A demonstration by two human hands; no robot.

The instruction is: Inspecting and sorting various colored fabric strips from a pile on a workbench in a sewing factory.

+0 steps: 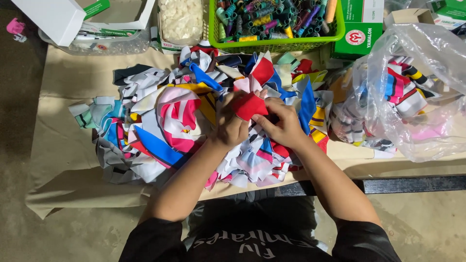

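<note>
1. Red fabric scrap [248, 106]: pinched between both hands at the middle of the pile, raised just above it.
2. Left hand [230, 127]: grip closed on the scrap's left edge.
3. Right hand [281, 125]: grip closed on the scrap's lower right edge; hands touching.
4. Heap of mixed coloured offcuts [170, 126]: spread on the paper-covered worktop [58, 145].
5. Clear plastic bag [417, 87] of offcuts: right of the hands.
6. Green basket [276, 44] of thread spools: beyond the heap.
</note>
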